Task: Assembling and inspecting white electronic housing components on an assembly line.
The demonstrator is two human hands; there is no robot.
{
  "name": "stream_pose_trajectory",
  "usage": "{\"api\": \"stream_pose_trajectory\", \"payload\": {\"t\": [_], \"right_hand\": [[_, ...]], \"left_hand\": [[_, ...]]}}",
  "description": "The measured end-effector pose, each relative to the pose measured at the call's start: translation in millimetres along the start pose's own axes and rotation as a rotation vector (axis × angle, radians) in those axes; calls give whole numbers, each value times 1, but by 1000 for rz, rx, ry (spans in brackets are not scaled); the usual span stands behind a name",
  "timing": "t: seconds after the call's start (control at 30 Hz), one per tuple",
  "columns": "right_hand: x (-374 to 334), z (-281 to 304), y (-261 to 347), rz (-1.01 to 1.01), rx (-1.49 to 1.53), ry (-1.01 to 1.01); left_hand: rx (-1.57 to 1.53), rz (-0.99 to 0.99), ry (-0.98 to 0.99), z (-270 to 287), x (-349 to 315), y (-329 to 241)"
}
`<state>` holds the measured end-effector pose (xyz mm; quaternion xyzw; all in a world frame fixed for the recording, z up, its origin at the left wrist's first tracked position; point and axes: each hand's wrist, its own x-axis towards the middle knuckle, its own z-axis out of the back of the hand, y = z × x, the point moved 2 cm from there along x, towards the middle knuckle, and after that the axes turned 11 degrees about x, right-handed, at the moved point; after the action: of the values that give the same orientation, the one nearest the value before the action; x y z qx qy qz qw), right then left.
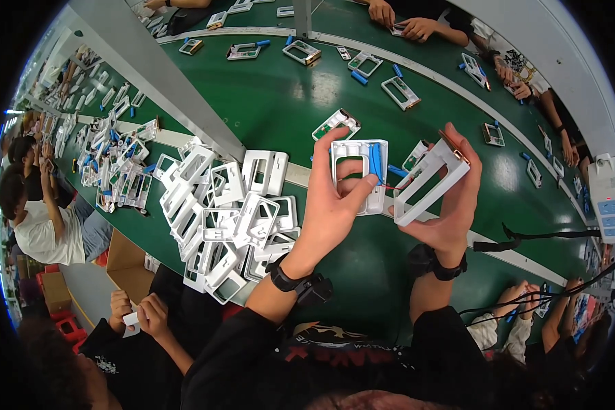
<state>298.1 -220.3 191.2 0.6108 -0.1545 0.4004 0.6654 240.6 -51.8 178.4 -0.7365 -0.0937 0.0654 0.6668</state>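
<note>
My left hand point(321, 215) is closed around a white plastic housing point(383, 195) with a rectangular window, its thumb pressing near the blue cylindrical battery point(375, 162) lying along the inside. My right hand point(461, 205) grips a second white window frame point(436, 196), tilted on edge, with a copper-coloured part point(456, 152) at its upper end. Thin red wires point(391, 186) run between the two pieces. Just beyond my hands lies a white housing with a green circuit board point(335, 125). Another piece behind the gap between my hands is partly hidden.
White frames point(242, 212) lie heaped left of my hands, with a pile of battery-fitted units point(116, 167) farther left. A grey metal post point(164, 75) rises from the green table point(273, 96). Black cables point(526, 236) hang at right. Co-workers' hands point(417, 27) work along the edges.
</note>
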Motion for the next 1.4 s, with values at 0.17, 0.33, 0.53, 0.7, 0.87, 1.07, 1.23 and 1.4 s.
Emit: {"api": "stream_pose_trajectory", "payload": {"t": [0.17, 0.33, 0.53, 0.7, 0.87, 1.07, 1.23, 1.4], "right_hand": [[1, -5, 0, 3, 54, -31], [2, -8, -6, -47, 92, -103], [4, -11, -5, -69, 58, -93], [4, -16, -3, -95, -1, -31], [4, -18, -2, -141, -51, 14], [5, -18, 8, -104, -141, 105], [5, -18, 8, -67, -127, 120], [4, -11, 8, -81, -128, 126]], "left_hand": [[36, 18, 19, 1, 2, 1], [0, 23, 9, 1, 3, 4], [7, -17, -32, 3, 7, 10], [-40, -11, -41, 3, 9, 11], [-59, 0, -22, 6, 7, 6], [-111, -10, 1, 5, 6, 11], [-272, 39, 76, 4, 4, 0], [-390, 181, 161, 9, 5, -2]]}}
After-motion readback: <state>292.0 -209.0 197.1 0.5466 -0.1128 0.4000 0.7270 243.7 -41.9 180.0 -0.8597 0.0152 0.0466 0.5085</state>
